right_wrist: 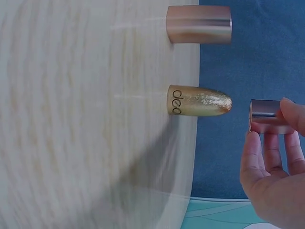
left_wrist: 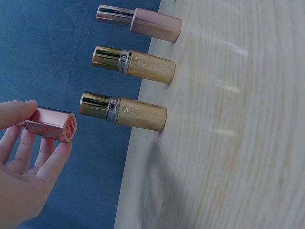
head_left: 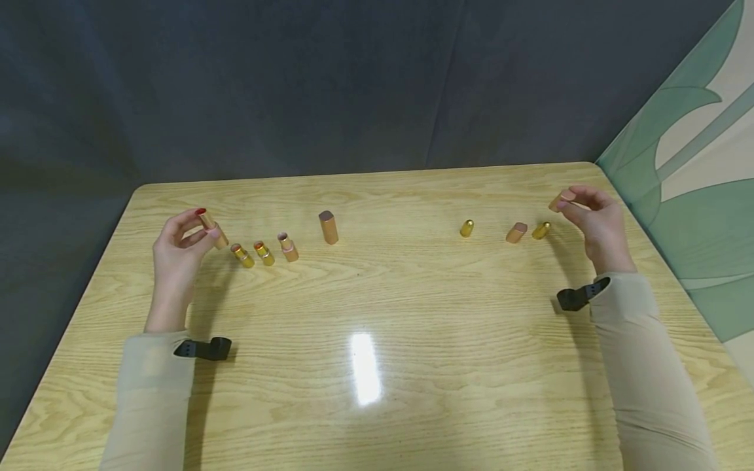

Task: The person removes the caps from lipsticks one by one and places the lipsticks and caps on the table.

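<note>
Above the table's left side, my left hand (head_left: 181,252) pinches an uncapped rose-gold lipstick (left_wrist: 51,125) with a red tip, its base tilted down to the right. Beside it stand two gold lipsticks (head_left: 242,256) (head_left: 264,253) without caps, then a pink-gold lipstick (head_left: 288,247). On the far right my right hand (head_left: 602,222) holds a rose-gold cap (right_wrist: 270,116) between thumb and fingers, lifted off the table. Nearest to it is a rounded gold cap (right_wrist: 198,101), with a rose-gold cap (right_wrist: 199,25) just left of that in the head view.
A closed-looking rose-gold lipstick (head_left: 328,227) stands left of the table's middle. Another gold cap (head_left: 466,228) stands right of the middle. Behind the wooden table (head_left: 377,301) hangs a dark cloth (head_left: 294,85); a green leaf-patterned panel (head_left: 701,196) borders the right side.
</note>
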Demonstrator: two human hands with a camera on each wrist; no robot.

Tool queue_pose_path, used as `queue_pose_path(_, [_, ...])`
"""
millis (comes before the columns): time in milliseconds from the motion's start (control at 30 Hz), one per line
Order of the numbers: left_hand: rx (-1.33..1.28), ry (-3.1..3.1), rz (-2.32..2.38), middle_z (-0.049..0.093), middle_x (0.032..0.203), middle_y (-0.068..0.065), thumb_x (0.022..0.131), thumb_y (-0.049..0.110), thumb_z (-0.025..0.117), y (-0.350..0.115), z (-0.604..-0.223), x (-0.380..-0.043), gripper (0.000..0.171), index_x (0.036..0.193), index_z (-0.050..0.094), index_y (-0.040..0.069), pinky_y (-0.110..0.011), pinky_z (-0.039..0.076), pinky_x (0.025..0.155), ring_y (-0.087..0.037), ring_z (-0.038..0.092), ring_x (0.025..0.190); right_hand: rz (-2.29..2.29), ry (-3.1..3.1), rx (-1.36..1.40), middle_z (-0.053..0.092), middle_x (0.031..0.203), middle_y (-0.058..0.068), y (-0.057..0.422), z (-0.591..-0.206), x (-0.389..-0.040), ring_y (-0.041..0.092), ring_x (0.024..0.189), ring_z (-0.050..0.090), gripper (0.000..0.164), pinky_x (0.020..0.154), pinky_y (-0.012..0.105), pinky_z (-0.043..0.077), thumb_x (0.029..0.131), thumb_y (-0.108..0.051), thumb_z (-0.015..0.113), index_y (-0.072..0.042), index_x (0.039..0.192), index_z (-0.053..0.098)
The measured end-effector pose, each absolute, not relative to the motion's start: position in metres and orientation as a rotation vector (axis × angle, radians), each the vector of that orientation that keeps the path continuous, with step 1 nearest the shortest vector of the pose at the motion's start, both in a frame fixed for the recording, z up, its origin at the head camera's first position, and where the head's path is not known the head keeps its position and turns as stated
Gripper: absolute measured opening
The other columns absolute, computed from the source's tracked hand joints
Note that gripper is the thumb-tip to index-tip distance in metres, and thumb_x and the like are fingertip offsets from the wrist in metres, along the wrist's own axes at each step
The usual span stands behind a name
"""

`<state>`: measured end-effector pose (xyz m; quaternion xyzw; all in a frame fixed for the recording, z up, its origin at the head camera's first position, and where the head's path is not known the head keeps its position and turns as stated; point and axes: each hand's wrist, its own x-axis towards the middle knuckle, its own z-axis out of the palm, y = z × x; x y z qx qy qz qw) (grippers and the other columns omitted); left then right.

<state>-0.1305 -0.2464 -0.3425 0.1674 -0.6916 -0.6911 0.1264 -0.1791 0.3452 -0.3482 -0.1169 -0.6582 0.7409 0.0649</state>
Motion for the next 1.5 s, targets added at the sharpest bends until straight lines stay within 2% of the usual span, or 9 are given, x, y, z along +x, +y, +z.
queue_pose_path(300, [0.462, -2.079, -1.998, 0.056, 0.100, 0.013, 0.085, -0.003, 0.066, -0.251, -0.349, -0.131, 0.039, 0.111, 0.058, 0.025, -0.005, 0.050, 0.069, -0.001, 0.057, 0.091, 2.222, -1.993, -0.385, 0.064, 0.083, -0.011, 0.349, -0.353, -0.178, 0.000, 0.073, 0.063, 0.020, 0.067, 0.010, 0.051, 0.084, 0.003, 0.067, -0.014, 0.096, 0.063])
queue_pose_path(667, [0.450, -2.105, -1.966, 0.057, 0.096, 0.013, 0.083, -0.008, 0.065, -0.253, -0.357, -0.133, 0.041, 0.106, 0.060, 0.026, -0.006, 0.050, 0.070, 0.000, 0.058, 0.086, 2.124, -2.147, -0.418, 0.064, 0.082, -0.015, 0.356, -0.359, -0.177, -0.002, 0.072, 0.063, 0.021, 0.067, 0.008, 0.050, 0.087, 0.000, 0.064, -0.014, 0.101, 0.058])
queue_pose_path(1033, [0.387, -2.287, -1.895, 0.054, 0.099, 0.018, 0.086, -0.001, 0.065, -0.261, -0.365, -0.133, 0.043, 0.115, 0.059, 0.031, -0.004, 0.048, 0.072, 0.004, 0.055, 0.088, 1.909, -2.432, -0.336, 0.060, 0.085, -0.020, 0.370, -0.366, -0.181, -0.007, 0.075, 0.060, 0.021, 0.069, 0.006, 0.050, 0.089, -0.006, 0.064, -0.015, 0.106, 0.057])
queue_pose_path(1167, [0.375, -2.352, -1.874, 0.051, 0.100, 0.019, 0.088, 0.001, 0.065, -0.264, -0.366, -0.133, 0.043, 0.117, 0.058, 0.031, -0.003, 0.047, 0.073, 0.005, 0.053, 0.090, 1.887, -2.482, -0.309, 0.059, 0.087, -0.020, 0.374, -0.368, -0.180, -0.009, 0.076, 0.060, 0.021, 0.070, 0.006, 0.050, 0.090, -0.007, 0.064, -0.020, 0.106, 0.060])
queue_pose_path(1333, [0.367, -2.442, -1.815, 0.050, 0.099, 0.022, 0.089, 0.003, 0.064, -0.268, -0.369, -0.133, 0.042, 0.111, 0.056, 0.038, -0.003, 0.047, 0.073, 0.007, 0.053, 0.089, 1.817, -2.590, -0.292, 0.060, 0.087, -0.024, 0.378, -0.368, -0.178, -0.009, 0.078, 0.059, 0.019, 0.072, 0.006, 0.049, 0.090, -0.015, 0.066, -0.022, 0.107, 0.059])
queue_pose_path(1500, [0.340, -2.468, -1.801, 0.051, 0.098, 0.023, 0.088, 0.003, 0.065, -0.270, -0.371, -0.133, 0.039, 0.110, 0.057, 0.035, -0.003, 0.047, 0.073, 0.007, 0.053, 0.088, 1.717, -2.719, -0.266, 0.058, 0.087, -0.028, 0.380, -0.369, -0.178, -0.011, 0.080, 0.058, 0.023, 0.074, 0.006, 0.049, 0.092, -0.022, 0.064, -0.020, 0.112, 0.054])
